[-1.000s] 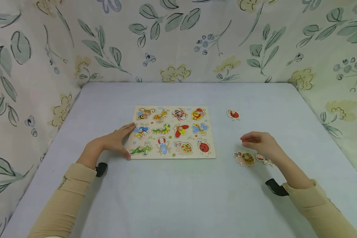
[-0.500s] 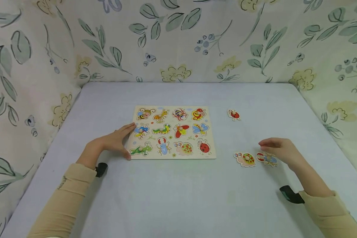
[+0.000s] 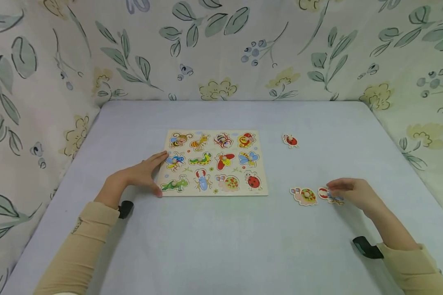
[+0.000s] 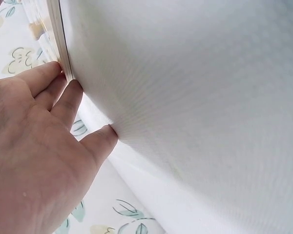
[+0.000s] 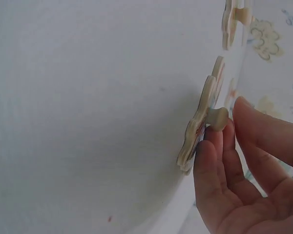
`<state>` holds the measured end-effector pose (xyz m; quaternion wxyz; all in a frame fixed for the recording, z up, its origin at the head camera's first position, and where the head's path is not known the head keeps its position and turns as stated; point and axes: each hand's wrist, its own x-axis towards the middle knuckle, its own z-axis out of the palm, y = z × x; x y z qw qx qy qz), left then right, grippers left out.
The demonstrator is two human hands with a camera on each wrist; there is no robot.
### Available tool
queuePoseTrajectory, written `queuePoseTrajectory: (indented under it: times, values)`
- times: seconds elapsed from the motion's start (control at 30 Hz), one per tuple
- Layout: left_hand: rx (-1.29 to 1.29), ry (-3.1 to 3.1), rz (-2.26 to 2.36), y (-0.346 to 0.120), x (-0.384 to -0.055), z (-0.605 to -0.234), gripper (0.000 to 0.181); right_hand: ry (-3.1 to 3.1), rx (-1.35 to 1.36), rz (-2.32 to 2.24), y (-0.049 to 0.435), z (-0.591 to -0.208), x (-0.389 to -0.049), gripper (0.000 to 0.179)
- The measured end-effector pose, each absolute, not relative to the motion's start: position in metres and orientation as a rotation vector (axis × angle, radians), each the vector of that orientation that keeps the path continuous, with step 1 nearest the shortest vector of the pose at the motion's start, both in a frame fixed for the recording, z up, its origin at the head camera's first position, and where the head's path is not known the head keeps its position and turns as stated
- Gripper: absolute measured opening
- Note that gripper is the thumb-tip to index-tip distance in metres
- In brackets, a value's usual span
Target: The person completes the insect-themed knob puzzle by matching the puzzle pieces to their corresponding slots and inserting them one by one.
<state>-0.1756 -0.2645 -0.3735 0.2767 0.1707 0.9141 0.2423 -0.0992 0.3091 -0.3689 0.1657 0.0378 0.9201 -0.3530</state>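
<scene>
My left hand (image 3: 142, 172) spreads its fingers along the left edge of a wooden peg puzzle board (image 3: 212, 191) with colourful insect pictures. In the left wrist view its fingertips (image 4: 74, 88) touch the board's edge. My right hand (image 3: 358, 196) is over a blue beetle puzzle piece (image 3: 323, 193), covering part of it. Seen from the right wrist, its loosely bent fingers (image 5: 246, 114) surround the piece's small wooden knob (image 5: 217, 118), with a gap showing beside the knob. A snail puzzle piece (image 3: 304, 196) lies just left of the beetle.
A ladybug puzzle piece (image 3: 290, 141) lies farther back, right of the board. Several knobbed pieces sit in the board's upper rows. A white cloth covers the table (image 3: 221, 246), and floral fabric (image 3: 221, 49) hangs behind and at both sides.
My right hand has moved right and toward me, from above the snail piece to the beetle piece, and has lowered onto it. My left hand has stayed at the board's edge.
</scene>
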Motion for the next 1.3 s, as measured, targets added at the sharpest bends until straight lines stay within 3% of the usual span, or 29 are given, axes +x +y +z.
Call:
queuePoseTrajectory:
  times: [1.3]
  values:
    - [0.452, 2.449, 0.646, -0.2648, -0.1779, -0.3757, 0.122, 2.631, 0.11, -0.861, 0.3079, -0.3664, -0.0982, 0.035]
